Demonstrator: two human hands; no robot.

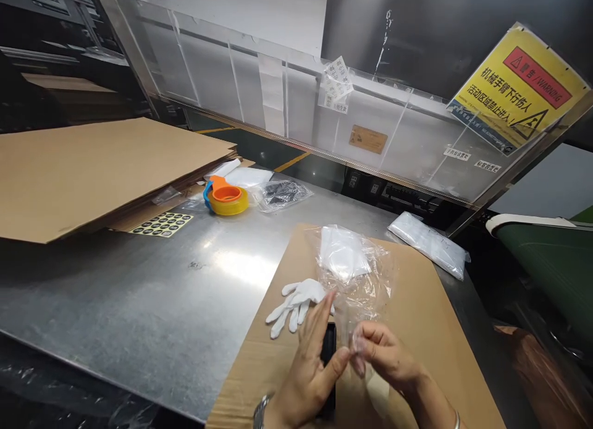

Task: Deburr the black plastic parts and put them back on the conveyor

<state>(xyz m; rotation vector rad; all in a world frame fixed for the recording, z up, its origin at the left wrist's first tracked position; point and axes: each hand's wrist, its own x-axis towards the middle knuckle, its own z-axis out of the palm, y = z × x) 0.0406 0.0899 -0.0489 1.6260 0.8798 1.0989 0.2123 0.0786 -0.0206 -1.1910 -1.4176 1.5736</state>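
Observation:
My left hand [308, 367] and my right hand [384, 355] meet at the near edge of a clear plastic bag [356, 274], each pinching its thin film between thumb and fingers. The bag lies on a brown cardboard sheet [430, 318] and has a white flat item inside. A small black object [328, 345] lies under my left hand, partly hidden. A white cloth glove [296, 302] rests on the cardboard just left of the bag.
A metal table [162, 299] carries a stack of cardboard sheets [92, 169], an orange and yellow tape roll [227, 198], a sheet of round stickers [162, 223], and bagged items [428, 242]. A clear guard panel with a yellow warning sign [519, 89] stands behind.

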